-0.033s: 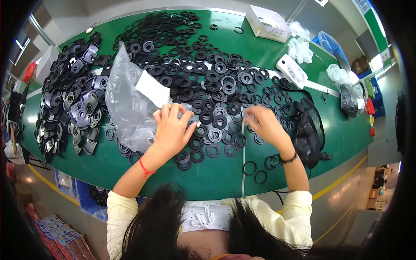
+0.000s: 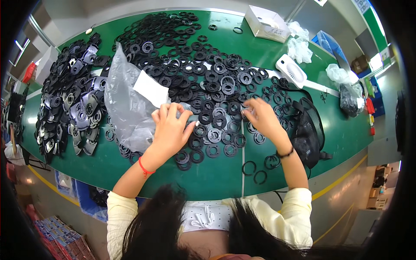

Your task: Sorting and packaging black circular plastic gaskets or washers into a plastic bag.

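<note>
My left hand [image 2: 171,125] lies at the mouth edge of a clear plastic bag [image 2: 125,99], its fingers curled over the film. A blank white paper [image 2: 151,89] rests on the bag. A small white bit shows at my left thumb tip. My right hand [image 2: 265,119] is over the ring pile, thumb and fingers bent together near a black ring [image 2: 234,108]; what lies between them is too small to make out. Black flat rings [image 2: 212,76] cover the middle of the green table [image 2: 212,177] in a loose, overlapping heap, some with grey faces.
A heap of black and grey moulded parts [image 2: 71,99] stands at left. On the right are a black mesh bag [image 2: 308,134], a white fan [image 2: 291,70] and plastic bags [image 2: 299,50]. An open white box [image 2: 266,25] stands at the back. Several loose rings [image 2: 260,177] lie near my right forearm.
My right hand has shifted slightly away from me, its fingertips moving up and a little left. My left hand and the plastic bag have barely moved.
</note>
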Demonstrator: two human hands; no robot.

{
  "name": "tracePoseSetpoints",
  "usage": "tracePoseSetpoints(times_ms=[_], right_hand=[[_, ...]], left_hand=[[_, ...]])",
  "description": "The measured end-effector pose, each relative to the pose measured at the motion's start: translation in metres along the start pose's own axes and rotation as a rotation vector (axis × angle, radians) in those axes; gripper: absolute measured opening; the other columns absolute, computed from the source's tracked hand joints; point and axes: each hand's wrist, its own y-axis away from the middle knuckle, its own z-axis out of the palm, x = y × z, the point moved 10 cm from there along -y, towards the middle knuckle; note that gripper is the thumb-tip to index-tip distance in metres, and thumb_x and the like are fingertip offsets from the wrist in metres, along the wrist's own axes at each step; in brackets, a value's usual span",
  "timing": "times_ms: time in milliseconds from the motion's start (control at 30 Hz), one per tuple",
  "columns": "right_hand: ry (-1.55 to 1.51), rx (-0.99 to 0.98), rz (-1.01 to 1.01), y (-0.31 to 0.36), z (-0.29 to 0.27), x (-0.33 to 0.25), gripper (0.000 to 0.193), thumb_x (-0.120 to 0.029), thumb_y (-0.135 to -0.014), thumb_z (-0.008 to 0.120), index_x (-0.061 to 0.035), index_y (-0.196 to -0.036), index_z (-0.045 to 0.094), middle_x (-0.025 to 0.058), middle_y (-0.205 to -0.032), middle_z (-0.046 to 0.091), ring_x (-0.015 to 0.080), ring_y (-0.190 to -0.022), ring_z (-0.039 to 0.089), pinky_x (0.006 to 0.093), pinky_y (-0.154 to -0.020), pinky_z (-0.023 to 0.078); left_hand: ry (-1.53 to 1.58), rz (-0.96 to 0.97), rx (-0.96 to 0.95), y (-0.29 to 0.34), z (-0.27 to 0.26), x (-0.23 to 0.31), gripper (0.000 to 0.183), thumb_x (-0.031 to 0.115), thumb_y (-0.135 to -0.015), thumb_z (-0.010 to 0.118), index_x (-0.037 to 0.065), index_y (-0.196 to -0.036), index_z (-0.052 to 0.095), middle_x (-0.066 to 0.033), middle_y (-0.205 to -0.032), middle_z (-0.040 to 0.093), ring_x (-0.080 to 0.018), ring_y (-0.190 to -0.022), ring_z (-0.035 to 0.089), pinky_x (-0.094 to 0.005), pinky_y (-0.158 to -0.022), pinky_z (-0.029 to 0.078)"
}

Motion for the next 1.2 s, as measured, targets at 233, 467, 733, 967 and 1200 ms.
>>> tracePoseSetpoints(times_ms=[233,467,733,967,1200], right_hand=[[0.019,0.117,0.054,-0.048,0.03,0.027,0.024,-0.018,-0.077,0.07,-0.0016,-0.088,0.057,0.0143,-0.093,0.055,0.0343,-0.078,0.06,0.0426,-0.069,0.05],[-0.119,0.126,0.072,-0.05,-0.031,0.055,0.024,-0.022,-0.078,0.072,-0.0015,-0.082,0.062,0.0113,-0.073,0.066,0.0213,-0.066,0.064,0.0315,-0.062,0.051],[0.764,0.504,0.664,0.022,-0.207,0.202,0.033,-0.023,-0.08,0.067,-0.0007,-0.101,0.054,0.0244,-0.103,0.057,0.0425,-0.09,0.06,0.0489,-0.074,0.05],[0.234,0.234,0.093,-0.016,-0.102,0.103,0.03,-0.021,-0.078,0.069,-0.0013,-0.1,0.063,0.0188,-0.099,0.058,0.0365,-0.09,0.058,0.0404,-0.082,0.047],[0.22,0.048,-0.178,-0.031,-0.003,0.036,0.015,-0.01,-0.078,0.066,-0.0016,-0.083,0.056,0.0139,-0.095,0.054,0.0328,-0.092,0.053,0.0411,-0.08,0.045]], left_hand=[[-0.021,-0.027,0.032,-0.001,-0.011,-0.009,0.022,0.02,-0.077,0.07,0.011,-0.096,0.063,-0.0065,-0.102,0.05,-0.0268,-0.102,0.042,-0.042,-0.082,0.027],[-0.018,-0.041,0.043,-0.003,-0.015,-0.016,0.022,0.019,-0.077,0.07,0.011,-0.097,0.063,-0.0064,-0.102,0.05,-0.0262,-0.101,0.042,-0.0412,-0.082,0.027],[-0.05,-0.044,0.064,-0.007,-0.018,-0.018,0.022,0.02,-0.078,0.069,0.01,-0.096,0.063,-0.0065,-0.102,0.049,-0.0267,-0.1,0.042,-0.0417,-0.082,0.027],[-0.175,-0.089,0.102,-0.009,-0.012,-0.037,0.021,0.021,-0.079,0.068,0.009,-0.094,0.062,-0.0082,-0.102,0.047,-0.0275,-0.099,0.041,-0.0427,-0.081,0.028],[-0.167,-0.127,0.08,-0.007,-0.01,-0.046,0.022,0.023,-0.079,0.068,0.008,-0.094,0.062,-0.0084,-0.101,0.047,-0.0278,-0.1,0.04,-0.0427,-0.082,0.028]])
